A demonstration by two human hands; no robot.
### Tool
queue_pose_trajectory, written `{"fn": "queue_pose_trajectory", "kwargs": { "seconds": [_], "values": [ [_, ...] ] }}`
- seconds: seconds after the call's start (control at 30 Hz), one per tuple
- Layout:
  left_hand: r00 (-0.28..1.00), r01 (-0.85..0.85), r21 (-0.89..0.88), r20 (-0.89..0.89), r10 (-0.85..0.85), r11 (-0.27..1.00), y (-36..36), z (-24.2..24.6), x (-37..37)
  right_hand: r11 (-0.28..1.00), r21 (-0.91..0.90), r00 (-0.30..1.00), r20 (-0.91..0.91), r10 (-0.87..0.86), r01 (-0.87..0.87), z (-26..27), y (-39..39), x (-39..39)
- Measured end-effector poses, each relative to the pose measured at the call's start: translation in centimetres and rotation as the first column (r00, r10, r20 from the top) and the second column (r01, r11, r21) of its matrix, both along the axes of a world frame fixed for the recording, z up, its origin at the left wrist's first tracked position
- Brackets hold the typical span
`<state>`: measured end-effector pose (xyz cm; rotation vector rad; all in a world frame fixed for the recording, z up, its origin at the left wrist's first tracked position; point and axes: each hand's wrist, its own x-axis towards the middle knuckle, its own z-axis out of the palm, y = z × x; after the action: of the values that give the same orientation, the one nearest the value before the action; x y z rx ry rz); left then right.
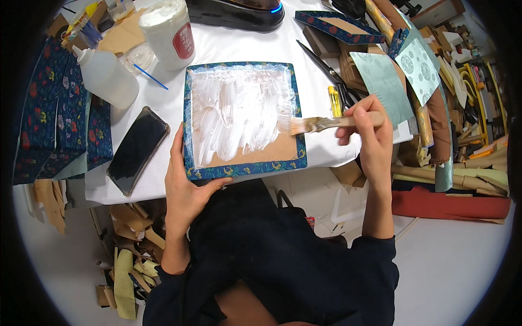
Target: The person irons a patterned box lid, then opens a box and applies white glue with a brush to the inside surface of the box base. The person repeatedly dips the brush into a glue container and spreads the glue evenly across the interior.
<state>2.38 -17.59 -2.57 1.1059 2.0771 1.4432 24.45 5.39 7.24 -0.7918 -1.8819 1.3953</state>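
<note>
A square board edged with blue floral fabric [244,118] lies at the near edge of the white-covered table, its brown face mostly coated in streaky white paste. Bare brown shows along its lower right part. My left hand [189,195] grips the board's lower left corner, thumb along the near edge. Between the fingers of my right hand [369,126] is the wooden handle of a flat brush [322,124]; its bristles touch the board near the right border. A tub of white paste [169,36] stands behind the board, towards the left.
Left of the board are a smartphone [138,150], a squeeze bottle [108,77], a thin blue brush [150,77] and floral fabric-covered boxes [49,110]. Black scissors [326,67], a yellow lighter [335,102], pale green fabric pieces [381,85] and a fabric-edged frame [340,26] lie to the right.
</note>
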Motion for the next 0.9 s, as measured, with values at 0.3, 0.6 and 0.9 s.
{"fn": "queue_pose_trajectory", "kwargs": {
  "seconds": [0.3, 0.6, 0.9],
  "values": [
    [0.999, -0.005, 0.022, 0.048, 0.004, 1.0, 0.2, 0.2, 0.1, 0.991, -0.066, 0.991, 0.066, 0.12, -0.116, -0.1, -0.9, -1.2],
    [1.0, -0.006, 0.02, -0.022, 0.007, 1.0, 0.1, 0.1, 0.1, 1.0, 0.016, 0.995, 0.098, 0.006, -0.008, 0.7, 0.1, -0.2],
    [0.998, -0.003, -0.006, -0.055, 0.003, 1.0, 0.1, -0.1, 0.0, 1.0, 0.004, 0.994, 0.108, -0.03, 0.029, 0.9, 0.7, -0.7]
  ]
}}
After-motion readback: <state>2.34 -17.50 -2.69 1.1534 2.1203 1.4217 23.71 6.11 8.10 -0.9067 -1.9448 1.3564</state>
